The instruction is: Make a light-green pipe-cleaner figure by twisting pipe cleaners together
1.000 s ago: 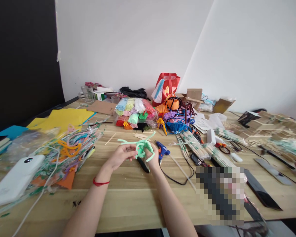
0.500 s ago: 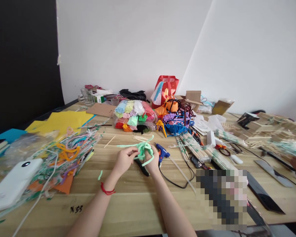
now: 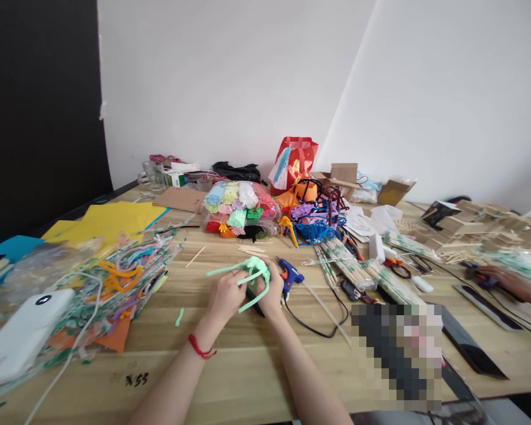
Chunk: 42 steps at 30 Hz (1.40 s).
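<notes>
Your left hand [image 3: 223, 296] and right hand [image 3: 272, 302] both grasp the mint-green chenille-stem bundle [image 3: 257, 267] between them, over the table [image 3: 230, 369]. Its core is bunched together; several long ends stick out loose, so the shaping appears partly done. The blue glue gun [image 3: 292, 273] lies unheld beside your right hand.

yellow sheets [image 3: 108, 219] at left, red bag [image 3: 308, 156] near wall [image 3: 230, 77]

The left hand [image 3: 223, 295] and right hand [image 3: 269, 295] are bare, a red cord bracelet [image 3: 197, 349] circling the left wrist [image 3: 209, 332]
</notes>
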Tool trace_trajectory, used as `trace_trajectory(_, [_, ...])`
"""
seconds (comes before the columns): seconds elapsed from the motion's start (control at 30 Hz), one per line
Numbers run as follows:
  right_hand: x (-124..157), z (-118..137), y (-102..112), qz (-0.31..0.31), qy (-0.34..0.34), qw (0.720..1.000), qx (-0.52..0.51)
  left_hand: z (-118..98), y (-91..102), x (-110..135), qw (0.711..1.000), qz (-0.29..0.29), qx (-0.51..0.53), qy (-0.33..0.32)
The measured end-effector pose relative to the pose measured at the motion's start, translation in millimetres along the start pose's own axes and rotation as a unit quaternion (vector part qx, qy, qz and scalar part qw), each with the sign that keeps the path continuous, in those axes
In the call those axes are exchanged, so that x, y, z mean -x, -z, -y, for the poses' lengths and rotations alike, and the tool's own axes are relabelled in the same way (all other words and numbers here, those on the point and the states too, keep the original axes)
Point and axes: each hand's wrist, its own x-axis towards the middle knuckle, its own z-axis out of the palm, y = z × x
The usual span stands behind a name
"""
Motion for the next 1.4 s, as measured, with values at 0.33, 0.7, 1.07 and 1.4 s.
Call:
trace_trajectory(0.33, [-5, -12, -3, -0.037, -0.099, 0.987, -0.124, 5, -14.0, -7, 0.944, -0.099, 0.253, 0.19])
trace_trajectory(0.7, [-11, -6, -3, -0.004, -0.181, 0.95, -0.256, 13, 12.7, -11, 0.758, 0.142, 0.573, 0.279])
trace_trajectory(1.07, [-11, -5, -3, 0.012, -0.214, 0.93, -0.299, 12, 11.3, -13, 0.856, 0.11, 0.456, 0.218])
trace_trajectory(1.4, [-19, -20, 2, -0.051, -0.227, 0.935, -0.269, 29, 27.4, -16, 0.906, 0.073, 0.358, 0.214])
